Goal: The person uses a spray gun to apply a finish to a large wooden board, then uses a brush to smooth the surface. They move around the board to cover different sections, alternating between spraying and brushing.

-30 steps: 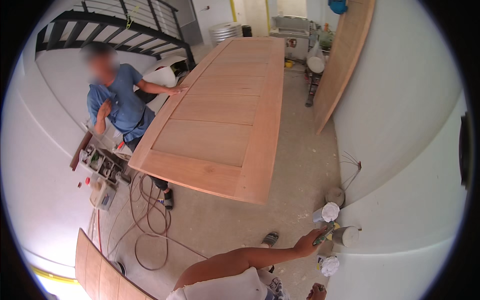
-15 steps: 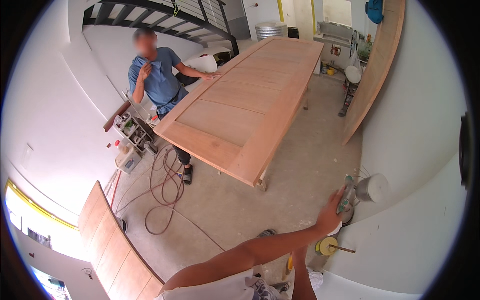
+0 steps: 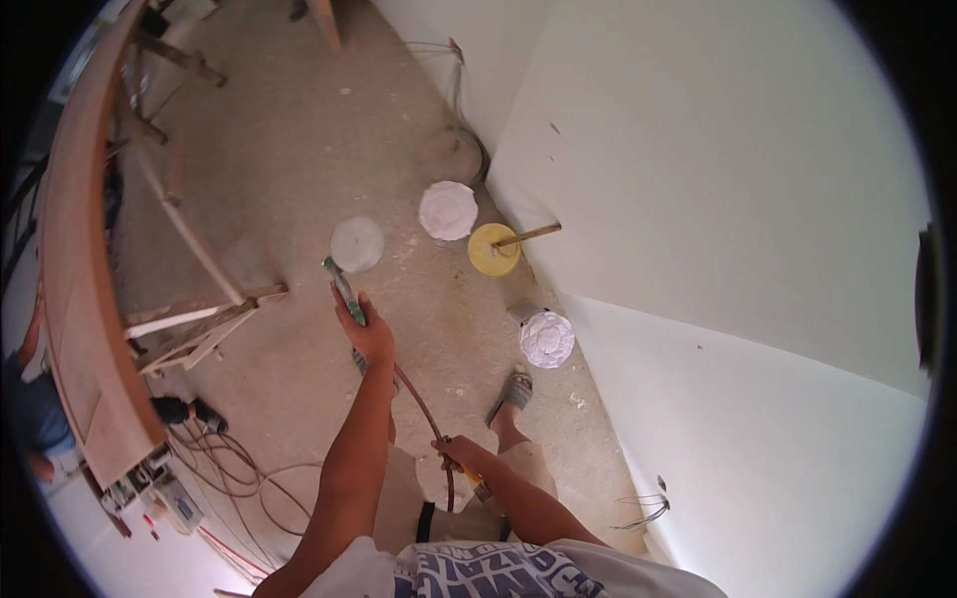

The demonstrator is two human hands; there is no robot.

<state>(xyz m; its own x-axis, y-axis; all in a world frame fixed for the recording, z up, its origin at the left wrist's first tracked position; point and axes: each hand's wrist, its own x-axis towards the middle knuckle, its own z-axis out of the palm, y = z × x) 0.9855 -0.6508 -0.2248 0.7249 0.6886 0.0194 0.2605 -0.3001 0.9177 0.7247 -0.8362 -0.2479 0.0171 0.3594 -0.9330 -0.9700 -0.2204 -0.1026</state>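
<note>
My left hand (image 3: 367, 331) is closed round a spray gun (image 3: 346, 295) with green parts. A pale round cup (image 3: 357, 244) sits at the gun's far end, held above the concrete floor. Lower and closer to my body, my right hand (image 3: 456, 453) grips a reddish-brown air hose (image 3: 421, 395) that runs up toward the gun. A yellow-handled tool (image 3: 474, 478) shows just under that hand; its kind is partly hidden, and I cannot tell whether the same fingers hold it.
Along the right wall stand a yellow round container (image 3: 494, 261) with a wooden stick and two containers with crumpled white covers (image 3: 448, 210), (image 3: 546, 340). At left, a large wooden panel (image 3: 75, 299) rests on trestles (image 3: 214, 324), a person (image 3: 40, 414) beyond it. Coiled hose (image 3: 214, 458) lies nearby.
My view has swung down and right. The spray gun in my left hand has come away from the wall-side containers to over open floor. My right hand now shows on the hose.
</note>
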